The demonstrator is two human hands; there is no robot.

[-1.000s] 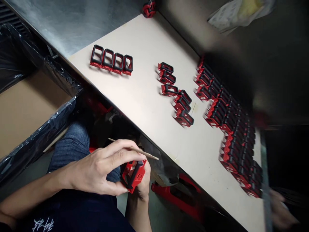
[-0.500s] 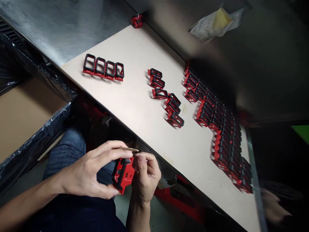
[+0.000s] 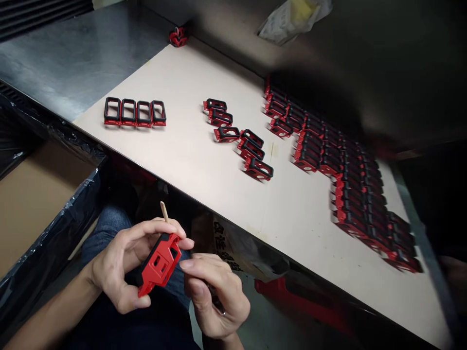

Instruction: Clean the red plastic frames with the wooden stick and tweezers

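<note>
Above my lap, my left hand grips a red and black plastic frame between its thumb and fingers, tilted with a red side toward me. A thin wooden stick pokes up from behind that hand's fingers. Just right of the frame is my right hand, its fingers curled and the index fingertip close to the frame's edge. Whether a small thing sits in those curled fingers is hidden. Similar frames stand in a short row on the pale board, and a loose group of frames lies mid-board.
Many more frames stand packed along the board's right side. A red piece rests at the far corner. Left of me is a box lined with black plastic. A paper with yellow hangs on the back wall.
Both hands have moved lower and the frame has turned in my left hand. The stick, earlier lying toward my right fingers, now points upward behind the left fingers. The view has shifted.
</note>
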